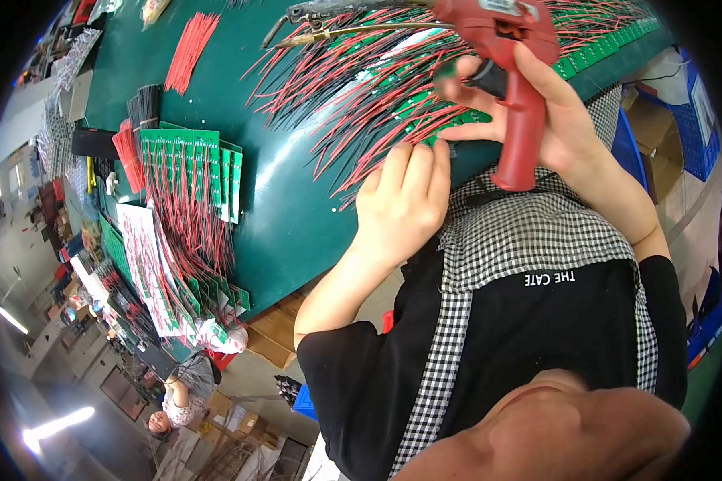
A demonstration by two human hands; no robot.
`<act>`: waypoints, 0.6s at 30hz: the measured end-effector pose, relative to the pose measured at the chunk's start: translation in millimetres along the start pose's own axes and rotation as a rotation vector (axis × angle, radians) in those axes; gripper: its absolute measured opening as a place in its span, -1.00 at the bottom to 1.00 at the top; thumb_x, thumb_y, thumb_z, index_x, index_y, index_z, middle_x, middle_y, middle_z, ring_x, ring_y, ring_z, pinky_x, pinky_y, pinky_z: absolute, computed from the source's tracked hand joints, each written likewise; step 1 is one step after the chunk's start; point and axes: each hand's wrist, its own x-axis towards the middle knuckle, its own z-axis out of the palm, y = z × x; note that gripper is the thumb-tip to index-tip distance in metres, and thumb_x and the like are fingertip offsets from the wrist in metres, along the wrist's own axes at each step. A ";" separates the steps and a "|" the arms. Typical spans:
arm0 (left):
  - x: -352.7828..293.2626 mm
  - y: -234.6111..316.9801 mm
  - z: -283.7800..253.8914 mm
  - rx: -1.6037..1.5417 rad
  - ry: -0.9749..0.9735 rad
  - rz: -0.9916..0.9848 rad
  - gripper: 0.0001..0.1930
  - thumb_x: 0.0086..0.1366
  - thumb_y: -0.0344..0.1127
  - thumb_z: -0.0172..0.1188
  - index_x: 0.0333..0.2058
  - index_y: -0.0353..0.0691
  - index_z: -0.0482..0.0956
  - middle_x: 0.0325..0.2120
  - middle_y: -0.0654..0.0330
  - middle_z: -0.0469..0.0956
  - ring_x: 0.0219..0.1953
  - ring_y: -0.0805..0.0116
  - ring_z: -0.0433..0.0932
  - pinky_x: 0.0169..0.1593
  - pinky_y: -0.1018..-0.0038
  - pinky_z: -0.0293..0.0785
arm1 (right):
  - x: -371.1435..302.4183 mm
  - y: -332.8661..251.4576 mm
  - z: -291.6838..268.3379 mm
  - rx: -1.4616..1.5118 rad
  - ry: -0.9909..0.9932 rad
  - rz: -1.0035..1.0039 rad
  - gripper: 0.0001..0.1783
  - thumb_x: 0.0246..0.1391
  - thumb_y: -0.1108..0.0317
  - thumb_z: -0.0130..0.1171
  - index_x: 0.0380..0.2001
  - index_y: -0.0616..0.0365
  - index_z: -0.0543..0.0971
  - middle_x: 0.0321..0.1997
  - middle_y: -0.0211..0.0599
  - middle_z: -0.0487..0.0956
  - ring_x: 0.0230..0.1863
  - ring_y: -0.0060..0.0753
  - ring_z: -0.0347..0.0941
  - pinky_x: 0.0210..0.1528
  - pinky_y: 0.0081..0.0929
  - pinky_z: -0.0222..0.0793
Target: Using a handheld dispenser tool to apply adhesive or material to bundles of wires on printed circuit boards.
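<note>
My right hand holds a red pistol-shaped soldering gun with a dark trigger. A metal tip and a brass-coloured tube stretch left from it over the wires. Some fingers of that hand are off the grip, one reaching toward my left hand. My left hand is closed at the table's near edge, its fingertips pressed down among red and black wires. What it pinches is hidden. Under and beside the wires, green circuit boards run in a row along the edge.
On the green table, wired green boards stand stacked at the left, near bundles of red wires and black wires. Blue bins and cardboard boxes stand at the right. Another person sits at the lower left.
</note>
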 end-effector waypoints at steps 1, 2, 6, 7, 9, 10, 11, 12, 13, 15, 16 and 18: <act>1.0 -1.1 0.3 -0.005 -0.003 0.004 -0.75 -0.15 -0.41 0.03 -0.39 -0.28 0.49 -0.58 0.30 0.33 -0.45 0.45 0.40 -0.56 0.65 0.25 | -5.1 -5.6 -0.8 -0.034 -0.038 -0.012 -0.52 0.09 0.11 -0.13 -0.02 0.22 0.26 -0.08 -0.16 0.39 -0.02 -0.26 0.30 -0.06 -0.19 0.30; 1.8 -1.7 -0.7 0.000 -0.033 0.004 -0.75 -0.15 -0.41 0.03 -0.39 -0.28 0.49 -0.58 0.30 0.33 -0.44 0.45 0.41 -0.56 0.65 0.26 | -12.7 -11.5 -1.5 -0.171 -0.044 -0.049 -0.51 0.10 0.11 -0.15 -0.05 0.28 0.27 -0.11 -0.11 0.40 -0.08 -0.28 0.35 -0.09 -0.28 0.33; -1.9 -4.6 0.1 0.003 -0.049 0.013 -0.74 -0.14 -0.42 0.04 -0.38 -0.29 0.50 -0.58 0.29 0.33 -0.45 0.43 0.41 -0.57 0.67 0.26 | -62.0 -34.1 -10.4 -0.706 -0.035 -0.050 -0.49 -0.05 0.10 0.04 -0.18 0.33 0.28 -0.42 -0.29 0.41 -0.57 -0.56 0.36 -0.46 -0.54 0.33; -3.7 -5.1 -0.2 -0.005 -0.055 0.007 -0.75 -0.15 -0.43 0.05 -0.38 -0.30 0.50 -0.58 0.28 0.34 -0.45 0.41 0.42 -0.57 0.67 0.28 | -77.6 -31.0 -16.3 -0.698 0.028 -0.020 -0.49 -0.10 0.12 0.11 -0.22 0.32 0.30 -0.49 -0.33 0.40 -0.60 -0.59 0.33 -0.56 -0.64 0.28; -2.9 -4.4 1.3 -0.001 -0.037 0.031 -0.75 -0.15 -0.44 0.05 -0.39 -0.32 0.50 -0.57 0.26 0.34 -0.45 0.40 0.42 -0.55 0.67 0.30 | -103.4 -18.1 -21.0 -1.003 0.201 -0.203 -0.52 -0.21 0.20 0.19 -0.25 0.30 0.37 -0.53 -0.29 0.44 -0.54 -0.56 0.36 -0.43 -0.62 0.31; -5.4 -4.5 -0.1 0.024 -0.029 0.044 -0.75 -0.15 -0.45 0.06 -0.39 -0.33 0.50 -0.56 0.24 0.35 -0.45 0.39 0.42 -0.54 0.66 0.32 | -105.8 -22.2 -33.2 -1.251 0.096 -0.260 -0.50 -0.21 0.19 0.19 -0.21 0.30 0.36 -0.46 -0.25 0.46 -0.49 -0.51 0.40 -0.37 -0.60 0.32; -3.2 -4.1 0.7 0.010 -0.024 0.046 -0.75 -0.15 -0.45 0.06 -0.39 -0.33 0.50 -0.56 0.24 0.35 -0.45 0.39 0.42 -0.54 0.66 0.32 | -110.5 -29.8 -39.2 -1.523 0.012 -0.316 -0.47 -0.20 0.18 0.19 -0.18 0.29 0.36 -0.39 -0.21 0.48 -0.43 -0.47 0.43 -0.31 -0.57 0.34; -1.3 -3.6 0.7 0.004 -0.032 0.052 -0.76 -0.14 -0.46 0.06 -0.40 -0.35 0.50 -0.55 0.22 0.36 -0.44 0.37 0.42 -0.53 0.66 0.34 | -112.4 -30.9 -39.8 -1.530 0.023 -0.310 -0.47 -0.20 0.18 0.19 -0.18 0.29 0.36 -0.39 -0.21 0.48 -0.43 -0.47 0.43 -0.31 -0.57 0.34; 0.6 -3.1 0.9 -0.001 -0.041 0.058 -0.76 -0.14 -0.47 0.07 -0.40 -0.36 0.50 -0.54 0.20 0.36 -0.44 0.36 0.42 -0.51 0.66 0.35 | -113.9 -30.0 -40.7 -1.502 -0.029 -0.283 -0.39 -0.24 0.26 0.21 -0.10 0.33 0.30 -0.31 -0.20 0.48 -0.36 -0.48 0.43 -0.30 -0.61 0.34; -0.3 -2.9 0.4 0.010 -0.047 0.061 -0.77 -0.13 -0.47 0.06 -0.40 -0.37 0.50 -0.54 0.19 0.37 -0.43 0.36 0.42 -0.51 0.66 0.36 | -113.7 -24.6 -44.0 -1.462 -0.092 -0.265 -0.30 -0.27 0.34 0.24 -0.01 0.38 0.24 -0.23 -0.18 0.48 -0.28 -0.50 0.43 -0.29 -0.65 0.35; -0.1 -3.0 0.3 0.019 -0.050 0.065 -0.77 -0.13 -0.47 0.06 -0.40 -0.37 0.50 -0.53 0.18 0.37 -0.43 0.35 0.42 -0.51 0.66 0.36 | -113.8 -22.4 -43.6 -1.335 -0.015 -0.206 -0.29 -0.28 0.35 0.24 -0.01 0.38 0.24 -0.26 -0.21 0.49 -0.32 -0.53 0.43 -0.29 -0.66 0.35; -1.8 -3.1 0.5 0.026 -0.055 0.065 -0.77 -0.13 -0.48 0.06 -0.40 -0.38 0.50 -0.53 0.18 0.38 -0.43 0.35 0.42 -0.50 0.66 0.36 | -114.2 -20.4 -42.3 -1.201 0.053 -0.145 -0.28 -0.29 0.36 0.23 0.00 0.39 0.23 -0.29 -0.23 0.50 -0.36 -0.56 0.42 -0.30 -0.67 0.35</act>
